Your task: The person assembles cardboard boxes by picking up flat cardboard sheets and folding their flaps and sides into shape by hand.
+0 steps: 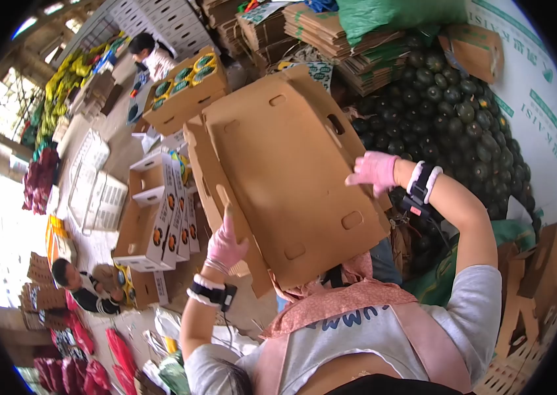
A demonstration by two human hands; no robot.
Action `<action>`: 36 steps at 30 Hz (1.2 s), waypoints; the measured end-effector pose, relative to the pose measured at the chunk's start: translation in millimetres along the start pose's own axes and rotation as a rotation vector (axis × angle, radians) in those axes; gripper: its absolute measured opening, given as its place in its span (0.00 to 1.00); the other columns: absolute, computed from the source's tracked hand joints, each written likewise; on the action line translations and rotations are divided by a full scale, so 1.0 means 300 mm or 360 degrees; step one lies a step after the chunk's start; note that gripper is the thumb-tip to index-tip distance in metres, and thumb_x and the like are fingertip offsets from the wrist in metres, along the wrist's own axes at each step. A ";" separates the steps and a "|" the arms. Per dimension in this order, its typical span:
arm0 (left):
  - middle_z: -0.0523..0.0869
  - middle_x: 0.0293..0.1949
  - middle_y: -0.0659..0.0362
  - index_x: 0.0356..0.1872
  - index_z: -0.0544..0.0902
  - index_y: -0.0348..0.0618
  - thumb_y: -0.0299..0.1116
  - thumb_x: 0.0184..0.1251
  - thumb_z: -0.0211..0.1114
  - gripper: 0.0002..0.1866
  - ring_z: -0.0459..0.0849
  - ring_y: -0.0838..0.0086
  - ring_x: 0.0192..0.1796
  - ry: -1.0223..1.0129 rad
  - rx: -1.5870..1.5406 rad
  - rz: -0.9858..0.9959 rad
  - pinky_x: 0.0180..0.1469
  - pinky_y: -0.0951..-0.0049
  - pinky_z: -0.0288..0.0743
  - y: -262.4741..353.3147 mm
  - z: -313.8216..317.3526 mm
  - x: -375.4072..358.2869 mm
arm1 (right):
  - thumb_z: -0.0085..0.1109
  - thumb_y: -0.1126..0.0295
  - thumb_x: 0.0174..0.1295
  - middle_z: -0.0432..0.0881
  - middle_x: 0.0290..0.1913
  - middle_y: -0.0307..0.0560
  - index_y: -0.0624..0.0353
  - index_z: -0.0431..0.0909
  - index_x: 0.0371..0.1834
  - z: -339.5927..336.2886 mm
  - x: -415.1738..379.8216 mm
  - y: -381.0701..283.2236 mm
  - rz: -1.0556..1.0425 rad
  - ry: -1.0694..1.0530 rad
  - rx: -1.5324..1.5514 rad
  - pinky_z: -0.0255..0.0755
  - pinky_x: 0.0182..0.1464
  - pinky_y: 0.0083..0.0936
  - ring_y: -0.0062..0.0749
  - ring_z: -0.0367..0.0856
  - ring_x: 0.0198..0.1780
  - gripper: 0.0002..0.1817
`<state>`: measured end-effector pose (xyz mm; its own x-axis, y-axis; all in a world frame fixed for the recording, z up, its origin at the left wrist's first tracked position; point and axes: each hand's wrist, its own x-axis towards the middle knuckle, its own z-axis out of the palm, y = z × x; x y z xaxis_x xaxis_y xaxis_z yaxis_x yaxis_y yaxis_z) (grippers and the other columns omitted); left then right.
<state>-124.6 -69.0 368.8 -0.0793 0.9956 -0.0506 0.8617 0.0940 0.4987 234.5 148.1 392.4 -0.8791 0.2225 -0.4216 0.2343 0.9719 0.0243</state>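
A shallow brown cardboard box lies in front of my body, its inside facing me. Its side walls stand up, and slots and an oval handle hole are cut into it. My left hand, in a pink glove with bare fingertips, grips the left side wall, one finger stretched along it. At the opposite wall, my right hand, gloved the same way, is closed over the edge near the lower right corner. Part of each hand's grip is hidden behind the cardboard.
Dark green round squashes are heaped at the right, beside stacked flat cardboard. White printed boxes and a white plastic crate stand at the left. A packed box is beyond. Two other people are at the left.
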 end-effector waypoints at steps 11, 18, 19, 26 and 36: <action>0.79 0.45 0.51 0.54 0.66 0.39 0.64 0.52 0.63 0.40 0.80 0.62 0.47 0.0697 -0.2615 0.0783 0.45 0.62 0.80 0.094 -0.245 -0.143 | 0.60 0.71 0.56 0.74 0.24 0.35 0.61 0.78 0.34 -0.045 -0.286 -0.027 0.0769 0.1931 0.1685 0.66 0.32 0.20 0.22 0.71 0.27 0.06; 0.74 0.17 0.62 0.15 0.74 0.38 0.49 0.49 0.71 0.24 0.70 0.75 0.21 0.0749 -0.0330 -0.0049 0.23 0.75 0.62 0.094 0.042 -0.387 | 0.60 0.48 0.54 0.76 0.27 0.50 0.62 0.81 0.32 0.091 -0.380 -0.397 0.0343 0.1034 0.1585 0.68 0.33 0.26 0.34 0.77 0.30 0.23; 0.74 0.18 0.60 0.16 0.77 0.36 0.56 0.52 0.67 0.28 0.71 0.74 0.22 0.0395 -0.0552 0.0049 0.25 0.74 0.64 0.095 0.116 -0.442 | 0.56 0.40 0.54 0.76 0.29 0.51 0.63 0.81 0.32 0.129 -0.415 -0.415 0.0281 0.0931 0.1861 0.69 0.34 0.27 0.36 0.77 0.32 0.30; 0.75 0.23 0.54 0.26 0.82 0.34 0.59 0.65 0.48 0.33 0.73 0.67 0.31 0.0576 -0.1367 -0.0260 0.33 0.69 0.66 0.159 0.226 -0.486 | 0.58 0.65 0.55 0.78 0.25 0.50 0.67 0.78 0.29 0.256 -0.359 -0.498 0.0514 0.1331 0.1589 0.68 0.32 0.28 0.41 0.77 0.29 0.12; 0.78 0.44 0.57 0.41 0.80 0.51 0.31 0.47 0.67 0.16 0.75 0.65 0.49 0.1195 0.0469 0.0264 0.54 0.60 0.68 0.184 0.185 -0.139 | 0.72 0.49 0.37 0.70 0.51 0.52 0.58 0.65 0.60 0.075 -0.096 -0.446 0.1033 0.1436 0.0376 0.61 0.58 0.44 0.47 0.67 0.54 0.46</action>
<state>-46.0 -105.4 350.5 -0.1635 0.7438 0.6481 0.9796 0.0446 0.1960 237.9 9.8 380.9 -0.5188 0.7460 0.4176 0.7429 0.6351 -0.2117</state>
